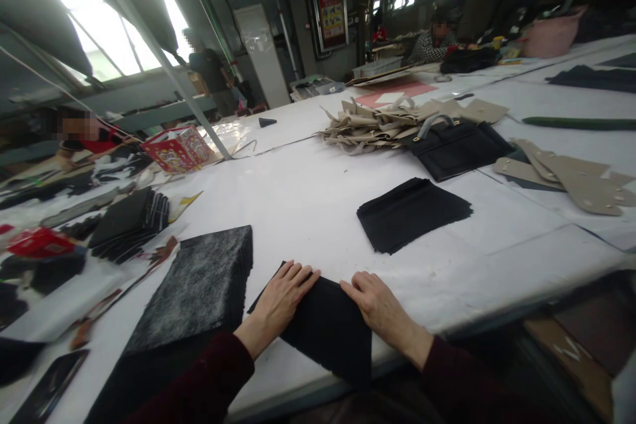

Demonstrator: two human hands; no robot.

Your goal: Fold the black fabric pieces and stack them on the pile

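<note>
A black fabric piece (330, 324) lies at the table's near edge, its lower corner hanging over. My left hand (285, 301) rests on its upper left part with the fingers stretched out, lying flat. At its upper right edge is my right hand (377, 308), fingers curled in and the forefinger on the edge; the thumb is hidden. Left of my left hand stands a stack of black pieces with a fuzzy grey top (199, 285). Beyond my hands lies a pile of black cut pieces (412, 212).
A black handbag (457, 146) sits beside a heap of beige strips (372, 122). Beige straps (566, 172) lie right. At left are a red patterned box (176, 148), folded black pieces (132, 222) and a phone (47, 387). Other people are farther back; a pole (163, 59) rises from the table.
</note>
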